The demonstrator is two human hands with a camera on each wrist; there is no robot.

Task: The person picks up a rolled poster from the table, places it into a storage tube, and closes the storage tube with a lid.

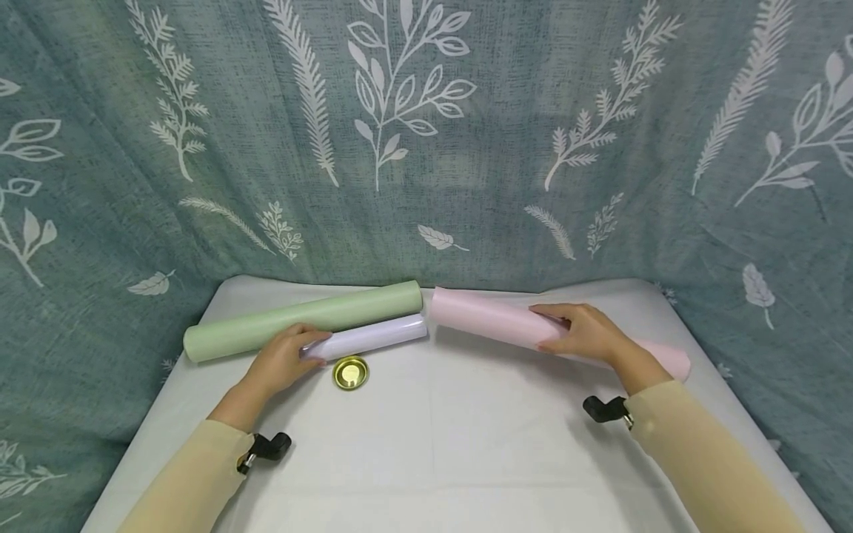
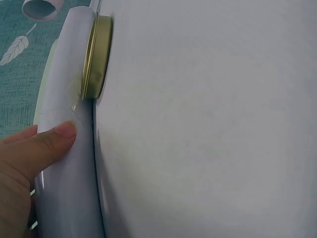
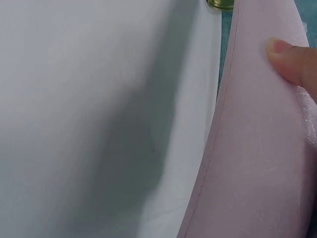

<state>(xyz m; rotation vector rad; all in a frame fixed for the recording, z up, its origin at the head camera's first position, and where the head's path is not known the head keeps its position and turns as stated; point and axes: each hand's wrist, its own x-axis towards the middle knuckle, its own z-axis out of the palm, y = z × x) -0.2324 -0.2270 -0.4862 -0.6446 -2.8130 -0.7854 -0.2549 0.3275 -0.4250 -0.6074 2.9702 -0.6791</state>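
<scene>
The left hand grips the lavender roll just behind the gold dish, covering the roll's left end. The right hand grips the pink roll, right of the dish; the right wrist view cuts off most of this hand and the dish.

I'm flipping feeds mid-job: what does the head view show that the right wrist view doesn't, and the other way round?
Only the head view: the left hand gripping the lavender roll, and the green roll lying behind that.

Only the right wrist view: a thin line along the pink roll, plus shiny crinkles near the thumb.

Both: the right hand holding the pink roll, the gold dish (cut off in the wrist view), white cloth and teal curtain.
</scene>
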